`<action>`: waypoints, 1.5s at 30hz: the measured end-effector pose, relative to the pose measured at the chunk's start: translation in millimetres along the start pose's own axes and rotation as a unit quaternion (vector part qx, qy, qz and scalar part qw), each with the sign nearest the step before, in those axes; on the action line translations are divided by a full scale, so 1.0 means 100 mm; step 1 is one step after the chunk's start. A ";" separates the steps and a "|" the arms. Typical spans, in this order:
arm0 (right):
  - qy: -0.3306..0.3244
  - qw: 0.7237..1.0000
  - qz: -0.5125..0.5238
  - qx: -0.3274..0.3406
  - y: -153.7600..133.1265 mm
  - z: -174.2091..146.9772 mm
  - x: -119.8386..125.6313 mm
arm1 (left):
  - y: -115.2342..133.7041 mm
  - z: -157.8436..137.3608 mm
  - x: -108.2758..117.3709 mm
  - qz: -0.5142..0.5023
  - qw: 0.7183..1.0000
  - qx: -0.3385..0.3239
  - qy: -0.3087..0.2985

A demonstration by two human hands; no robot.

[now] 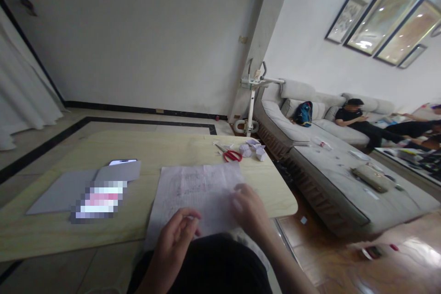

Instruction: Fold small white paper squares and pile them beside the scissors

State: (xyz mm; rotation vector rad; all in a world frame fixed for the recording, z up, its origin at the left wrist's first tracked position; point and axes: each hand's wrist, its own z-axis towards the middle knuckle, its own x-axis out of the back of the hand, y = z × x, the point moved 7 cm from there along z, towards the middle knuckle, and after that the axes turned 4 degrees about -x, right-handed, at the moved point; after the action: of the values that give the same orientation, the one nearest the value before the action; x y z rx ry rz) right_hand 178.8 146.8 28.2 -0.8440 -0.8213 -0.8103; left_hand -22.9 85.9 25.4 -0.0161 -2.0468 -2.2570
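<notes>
A large sheet of paper (193, 193) with faint writing and fold creases lies on the light wood table (151, 147), its near edge at my lap. Over the sheet's lower left part is my left hand (177, 239). Its fingers curl in, thumb and index tips close together; whether anything small is between them I cannot make out. My right hand (250, 206) is at the sheet's right edge, smeared by motion, so its fingers do not show clearly. Beyond the sheet lie red-handled scissors (232, 155), paper scraps (225, 146) and several folded paper pieces (253, 149).
On the table's left are grey-white sheets (62, 190), a phone (123, 161) partly under one, and a pixelated bright screen (99, 200). To the right stand a grey sofa (330, 183) with a backpack (303, 114), a bag (371, 177), and a seated person (356, 119).
</notes>
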 end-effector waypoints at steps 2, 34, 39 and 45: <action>0.010 1.000 0.010 -0.008 0.18 0.02 0.10 | -0.04 0.00 0.00 -0.003 1.000 0.002 -0.002; 0.078 0.982 -0.020 -0.172 1.90 0.36 0.36 | -0.08 -0.01 0.00 -0.002 1.000 0.011 -0.025; 0.087 0.982 -0.028 -0.165 1.86 0.33 0.40 | -0.15 0.00 0.04 -0.014 1.000 -0.002 -0.007; 0.137 0.980 -0.010 -0.145 1.71 0.38 0.56 | -0.13 0.04 0.12 -0.029 0.999 -0.028 0.035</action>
State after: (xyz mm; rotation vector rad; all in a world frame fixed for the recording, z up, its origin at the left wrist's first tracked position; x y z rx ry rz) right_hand 338.2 236.9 39.9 -0.9551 -0.4747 -1.0550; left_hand -36.5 90.3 13.9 0.1183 -1.9730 -2.3140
